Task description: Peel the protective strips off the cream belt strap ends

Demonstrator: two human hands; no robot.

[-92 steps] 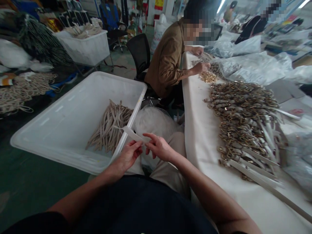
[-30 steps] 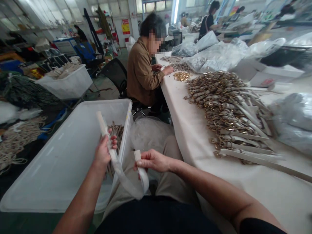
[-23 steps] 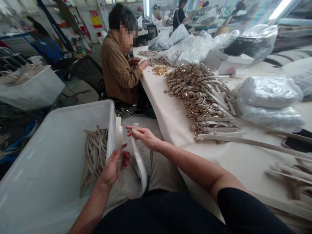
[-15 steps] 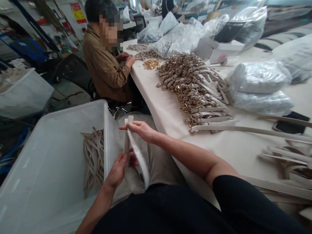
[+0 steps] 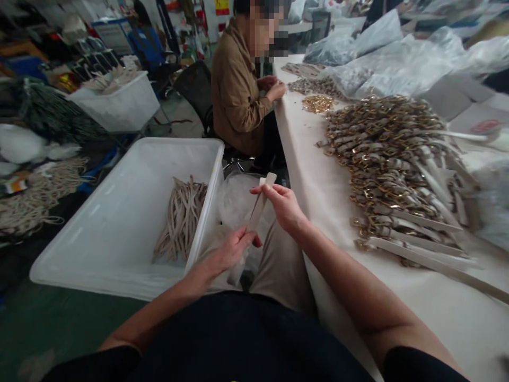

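A pale beige strap (image 5: 257,211) is folded over between my hands, above my lap. My right hand (image 5: 281,204) pinches it near the top, where two flat ends stick up past the fingers. Lower down, my left hand (image 5: 235,248) is closed around the strap, and a loop of it hangs below toward my lap. To the left stands a white plastic bin (image 5: 99,212) with a bundle of similar straps (image 5: 183,217) lying along its right side.
On the white-covered table (image 5: 318,191) at right lies a large heap of straps with gold buckles (image 5: 389,154). Beyond it are a small pile of gold parts (image 5: 317,103) and plastic bags (image 5: 397,63). A co-worker (image 5: 242,79) sits at the table's far left edge. Another strap-filled bin (image 5: 119,106) stands behind.
My view has swung left, so the bin and table sit further right. My hands have drawn the strap's two sides closer together, and its wide loop has narrowed.
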